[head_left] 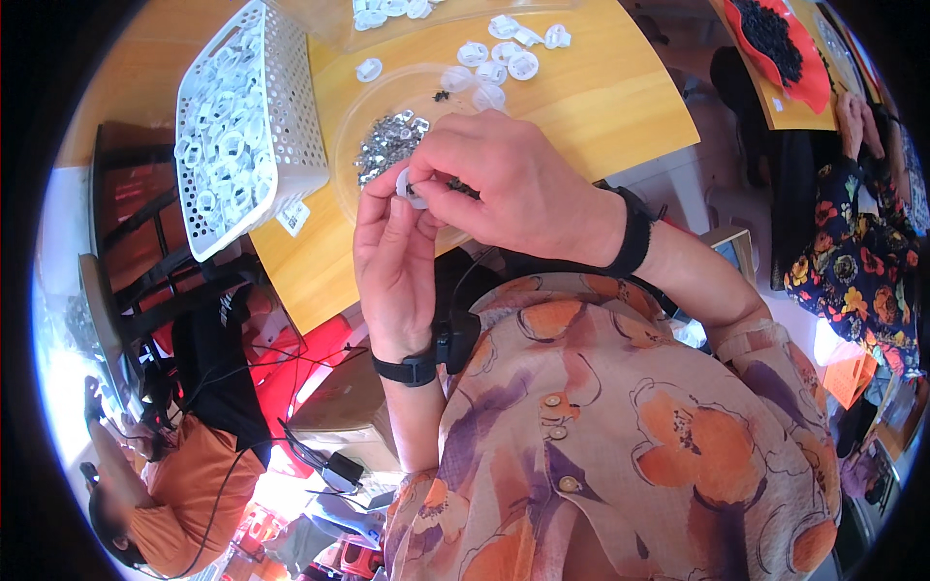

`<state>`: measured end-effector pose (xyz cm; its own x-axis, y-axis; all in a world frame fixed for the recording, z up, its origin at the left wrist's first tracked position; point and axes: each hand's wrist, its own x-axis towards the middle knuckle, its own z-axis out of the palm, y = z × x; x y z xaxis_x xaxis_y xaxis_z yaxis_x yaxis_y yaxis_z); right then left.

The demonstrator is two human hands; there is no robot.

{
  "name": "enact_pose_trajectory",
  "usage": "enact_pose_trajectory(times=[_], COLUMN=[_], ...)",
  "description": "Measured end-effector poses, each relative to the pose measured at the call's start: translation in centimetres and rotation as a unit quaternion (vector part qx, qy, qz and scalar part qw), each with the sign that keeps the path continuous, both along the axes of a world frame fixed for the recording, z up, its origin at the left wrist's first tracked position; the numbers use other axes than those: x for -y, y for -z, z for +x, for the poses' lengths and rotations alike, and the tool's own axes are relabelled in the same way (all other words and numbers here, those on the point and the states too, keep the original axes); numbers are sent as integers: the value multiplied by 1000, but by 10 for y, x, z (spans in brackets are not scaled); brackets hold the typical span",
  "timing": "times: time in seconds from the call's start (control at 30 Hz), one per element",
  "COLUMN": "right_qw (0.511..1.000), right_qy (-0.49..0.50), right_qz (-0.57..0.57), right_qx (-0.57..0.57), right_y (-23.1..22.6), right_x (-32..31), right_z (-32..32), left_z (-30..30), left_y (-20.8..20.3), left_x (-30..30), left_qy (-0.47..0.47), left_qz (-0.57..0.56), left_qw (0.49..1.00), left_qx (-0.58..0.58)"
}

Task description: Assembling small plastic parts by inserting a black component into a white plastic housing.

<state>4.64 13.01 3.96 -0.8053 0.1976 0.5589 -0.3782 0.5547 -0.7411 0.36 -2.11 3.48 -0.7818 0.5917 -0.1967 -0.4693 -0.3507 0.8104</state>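
My left hand [395, 254] and my right hand [509, 182] meet above the near edge of a wooden table [601, 97]. Between the fingertips of both hands sits a small white plastic piece [409, 189] with a dark bit at its middle. Just beyond the hands lies a clear round dish [358, 116] holding a heap of small silvery metal parts [389, 141]. Each wrist wears a black band.
A white perforated basket [281, 87] full of white plastic pieces stands at the left of the table. Several loose white pieces [499, 60] lie at the far side. A person in an orange top [165, 504] sits lower left. Another person in a flowered sleeve [862, 242] is at right, near a red tray [775, 44] of dark bits.
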Motion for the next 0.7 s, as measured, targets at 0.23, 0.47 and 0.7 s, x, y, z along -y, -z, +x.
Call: enact_pose_trajectory(times=[0.23, 0.47, 0.7], right_qw=[1000, 997, 995], right_qy=[-3, -43, -49], right_qz=[23, -52, -77], right_qx=[-12, 40, 40], right_y=[2, 2, 3], right_x=[1, 1, -3], right_z=[0, 2, -1], left_z=[-1, -1, 4], left_y=[8, 19, 16], left_x=[4, 6, -1], left_qy=[-12, -12, -56], left_qz=[7, 15, -6], left_qw=[1000, 999, 998], left_qx=[-1, -27, -37])
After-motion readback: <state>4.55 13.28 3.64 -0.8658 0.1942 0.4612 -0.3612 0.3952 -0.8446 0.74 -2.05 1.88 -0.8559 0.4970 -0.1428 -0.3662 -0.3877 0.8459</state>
